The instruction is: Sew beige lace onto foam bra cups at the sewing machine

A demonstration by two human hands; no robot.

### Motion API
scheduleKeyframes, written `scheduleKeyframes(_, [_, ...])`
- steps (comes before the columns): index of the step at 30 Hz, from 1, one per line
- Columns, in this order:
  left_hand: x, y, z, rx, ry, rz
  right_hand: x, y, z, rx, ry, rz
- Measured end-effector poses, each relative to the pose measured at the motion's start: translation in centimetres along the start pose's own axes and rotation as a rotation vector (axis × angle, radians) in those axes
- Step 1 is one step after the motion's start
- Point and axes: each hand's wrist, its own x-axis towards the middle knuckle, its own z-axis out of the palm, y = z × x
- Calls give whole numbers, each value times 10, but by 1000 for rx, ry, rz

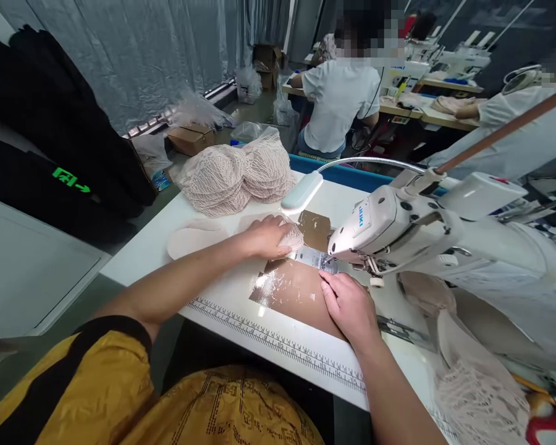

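1. Gripping a pale beige, curved lace fabric piece (294, 235), the left hand (266, 238) reaches over the middle of the bench (227, 315); its fingers close on the lace, thumb on the side toward the bench's near edge.
2. The lace piece lies just left of the silvery metal needle plate (308, 257), under the head of the white sewing machine (393, 222).
3. The right hand (349, 303) rests over the shiny brown sheet (291, 290), between the needle plate and the bench's near edge. Its index finger and thumb reach toward the needle area, close to each other; whether they pinch anything small, I cannot tell.
4. A black-printed ruler strip (278, 346) runs along the bench's near edge.
5. Stacked beige lace cups (236, 173) sit at the far left corner, and a flat, pale beige fabric piece (197, 240) lies near the left edge.
6. A pale, elongated lamp (301, 193) on a flexible metal neck hangs near the far edge.
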Motion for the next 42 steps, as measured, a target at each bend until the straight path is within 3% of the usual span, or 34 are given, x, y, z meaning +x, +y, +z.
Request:
scheduleKeyframes(3, [-38, -36, -19, 50, 128, 7, -1, 1, 1, -5, 3, -15])
scheduleKeyframes(5, [-68, -68, -24, 86, 289, -115, -1, 2, 2, -6, 4, -16])
scheduleKeyframes(9, [-128, -115, -16, 82, 392, -264, -1, 2, 3, 2, 19, -21])
scheduleKeyframes(11, [-153, -119, -6, 35, 406, -275, -1, 1, 3, 18, 25, -13])
scheduleKeyframes(13, [-170, -107, 2, -73, 390, -256, 0, -1, 2, 32, 27, 8])
scheduleKeyframes(15, [-175, -84, 4, -409, 234, -214, 1, -3, 0, 41, 17, 28])
scheduleKeyframes(18, [-156, -37, -6, -856, -85, -62, 2, -5, -2, 71, -9, 64])
scheduleKeyframes(19, [-143, -21, -11, -903, -187, 41, 1, -5, -2, 98, -9, 81])
scheduleKeyframes(22, [-92, 20, -15, -843, -298, 265, -2, -4, -5, 279, 68, 137])
scheduleKeyframes(23, [-74, 30, -12, -739, -297, 326, -3, -4, -7, 353, 117, 143])
scheduleKeyframes(26, [-27, 48, 6, -499, -214, 298, -9, -4, -12, 495, 215, 94])
scheduleKeyframes(29, [2, 50, 25, -484, -136, 295, -10, -6, -15, 473, 116, -41])
scheduleKeyframes(33, [15, 38, 34, -476, -25, 227, -7, -8, -13, 317, -30, -149])
scheduleKeyframes(37, [17, 35, 35, -460, 34, 196, -5, -9, -11, 267, -36, -113])
scheduleKeyframes(42, [23, 48, 41, -441, 32, 305, -5, -7, -10, 169, 3, -20])
